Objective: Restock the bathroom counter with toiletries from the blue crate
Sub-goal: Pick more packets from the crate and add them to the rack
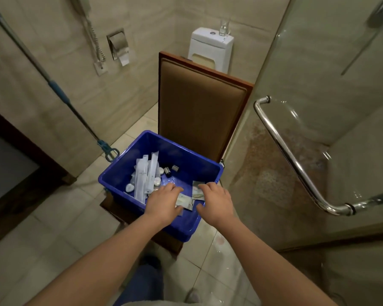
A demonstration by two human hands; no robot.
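Note:
The blue crate [157,140] stands on the seat of a wooden chair. Inside lie long white wrapped packets [142,180], small dark bottles [169,170], round white soaps [129,187] and flat sachets [185,200] at the near right. Both my hands reach into the crate's near end. My left hand [164,202] has its fingers curled over the sachets and pinches one between thumb and forefinger. My right hand [217,200] hovers beside it with fingers spread, fingertips touching another sachet [196,191]. The bathroom counter is out of view.
The chair's padded back [199,111] rises behind the crate, with a toilet [210,47] and a glass [224,27] beyond. A blue mop [60,93] leans at left. A glass shower door with chrome handle [285,155] stands at right, a dark cabinet [20,151] at left.

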